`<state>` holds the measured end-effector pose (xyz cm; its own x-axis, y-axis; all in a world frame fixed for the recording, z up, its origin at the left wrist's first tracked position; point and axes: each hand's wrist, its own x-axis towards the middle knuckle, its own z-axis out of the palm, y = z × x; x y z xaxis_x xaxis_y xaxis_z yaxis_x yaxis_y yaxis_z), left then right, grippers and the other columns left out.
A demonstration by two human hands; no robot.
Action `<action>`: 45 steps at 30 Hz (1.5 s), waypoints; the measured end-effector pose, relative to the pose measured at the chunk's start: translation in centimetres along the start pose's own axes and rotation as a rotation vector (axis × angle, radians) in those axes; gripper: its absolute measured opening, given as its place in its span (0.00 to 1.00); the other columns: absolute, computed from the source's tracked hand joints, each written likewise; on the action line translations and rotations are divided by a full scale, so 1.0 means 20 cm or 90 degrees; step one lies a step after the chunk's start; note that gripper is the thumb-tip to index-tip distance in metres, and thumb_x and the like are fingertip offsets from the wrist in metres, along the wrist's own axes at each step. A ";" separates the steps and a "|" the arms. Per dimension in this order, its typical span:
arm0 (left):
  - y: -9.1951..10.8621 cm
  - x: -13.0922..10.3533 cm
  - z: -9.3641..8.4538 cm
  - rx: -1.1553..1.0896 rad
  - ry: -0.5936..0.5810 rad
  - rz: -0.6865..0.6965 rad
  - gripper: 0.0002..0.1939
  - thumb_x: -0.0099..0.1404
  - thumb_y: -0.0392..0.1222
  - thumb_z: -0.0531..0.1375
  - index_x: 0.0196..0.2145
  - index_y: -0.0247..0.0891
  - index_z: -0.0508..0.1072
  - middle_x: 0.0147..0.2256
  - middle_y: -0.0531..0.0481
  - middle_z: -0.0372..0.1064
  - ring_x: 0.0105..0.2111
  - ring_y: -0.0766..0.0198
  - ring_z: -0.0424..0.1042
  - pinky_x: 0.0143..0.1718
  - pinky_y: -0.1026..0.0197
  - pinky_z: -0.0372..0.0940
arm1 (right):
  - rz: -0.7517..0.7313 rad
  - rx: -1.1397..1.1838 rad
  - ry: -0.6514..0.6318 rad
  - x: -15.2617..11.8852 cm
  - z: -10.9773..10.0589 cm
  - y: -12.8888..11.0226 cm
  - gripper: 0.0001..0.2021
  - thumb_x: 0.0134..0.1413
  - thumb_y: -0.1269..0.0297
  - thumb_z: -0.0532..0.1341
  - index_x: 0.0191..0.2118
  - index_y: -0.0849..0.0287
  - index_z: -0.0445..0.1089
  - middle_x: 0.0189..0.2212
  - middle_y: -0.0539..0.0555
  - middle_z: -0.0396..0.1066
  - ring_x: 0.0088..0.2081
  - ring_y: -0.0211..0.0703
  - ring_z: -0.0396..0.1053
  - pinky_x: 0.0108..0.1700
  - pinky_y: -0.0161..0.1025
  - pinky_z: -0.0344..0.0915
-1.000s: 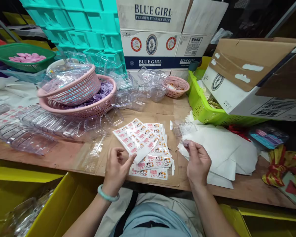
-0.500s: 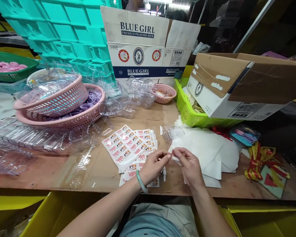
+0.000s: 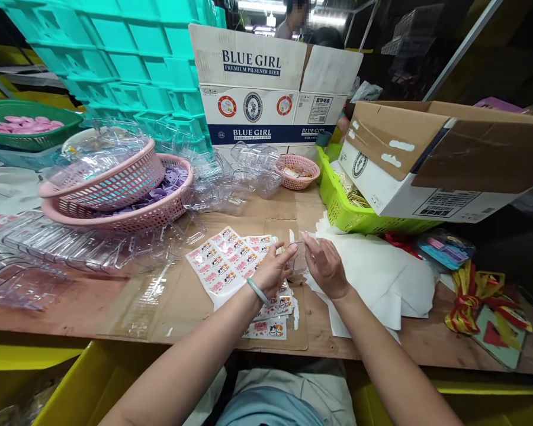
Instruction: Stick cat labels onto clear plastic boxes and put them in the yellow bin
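Note:
A small clear plastic box (image 3: pixel 299 260) is between my two hands over the middle of the table; its outline is faint. My left hand (image 3: pixel 273 269), with a pale green bangle at the wrist, closes on its left side with thumb and fingers. From the right, my right hand (image 3: pixel 326 263) has its fingers curled at the box's upper right edge, and its fingertips are partly hidden. Sheets of cat stickers (image 3: pixel 224 260) lie fanned out beside and under my left hand. White paper sheets (image 3: pixel 377 278) spread out beside my right hand.
Clear plastic cases (image 3: pixel 71 239) line the left side, by stacked pink baskets (image 3: pixel 115 222) with purple pieces. A small pink basket (image 3: pixel 298 171), a lime green basket (image 3: pixel 350 216) and an open carton (image 3: pixel 426 154) stand behind. Red-and-yellow ribbon (image 3: pixel 464 299) lies at right.
Both hands have moved up and away from me, from above the table's front to the clear plastic box, which they now hold. The view has shifted slightly.

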<state>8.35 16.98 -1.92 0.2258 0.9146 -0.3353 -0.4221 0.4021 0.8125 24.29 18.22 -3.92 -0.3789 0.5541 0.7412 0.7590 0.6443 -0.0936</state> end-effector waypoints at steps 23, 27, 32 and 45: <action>0.05 -0.39 -0.43 0.122 -0.082 0.090 0.50 0.49 0.37 0.70 0.63 0.49 0.49 0.56 0.40 0.57 0.50 0.57 0.66 0.50 0.53 0.64 | 0.617 0.760 -0.310 0.19 -0.01 -0.33 0.41 0.44 0.51 0.68 0.61 0.50 0.49 0.42 0.57 0.72 0.45 0.50 0.72 0.48 0.51 0.69; 0.05 -0.37 -0.45 0.051 -0.001 0.016 0.40 0.53 0.42 0.68 0.59 0.42 0.54 0.43 0.44 0.68 0.43 0.59 0.71 0.48 0.51 0.64 | 0.570 0.569 -0.065 0.16 0.08 -0.14 0.46 0.41 0.51 0.69 0.62 0.47 0.43 0.48 0.57 0.67 0.50 0.47 0.67 0.53 0.48 0.65; 0.05 -0.37 -0.48 -0.076 0.005 -0.021 0.24 0.57 0.44 0.66 0.51 0.41 0.66 0.46 0.43 0.69 0.45 0.57 0.71 0.45 0.54 0.67 | 0.520 0.251 -0.109 0.07 0.11 0.03 0.40 0.39 0.51 0.70 0.59 0.53 0.57 0.59 0.62 0.56 0.61 0.56 0.54 0.61 0.58 0.50; -0.02 -0.32 -0.45 -0.144 0.032 -0.008 0.20 0.57 0.44 0.66 0.47 0.40 0.73 0.43 0.46 0.70 0.40 0.66 0.70 0.46 0.61 0.63 | 0.601 0.523 -0.140 0.13 -0.05 -0.58 0.11 0.45 0.56 0.67 0.32 0.58 0.78 0.30 0.54 0.78 0.31 0.44 0.74 0.37 0.42 0.71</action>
<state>-0.97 11.33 -4.33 0.1903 0.9082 -0.3728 -0.6069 0.4073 0.6825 14.97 11.58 -0.24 -0.0112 0.9990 0.0434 0.2602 0.0449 -0.9645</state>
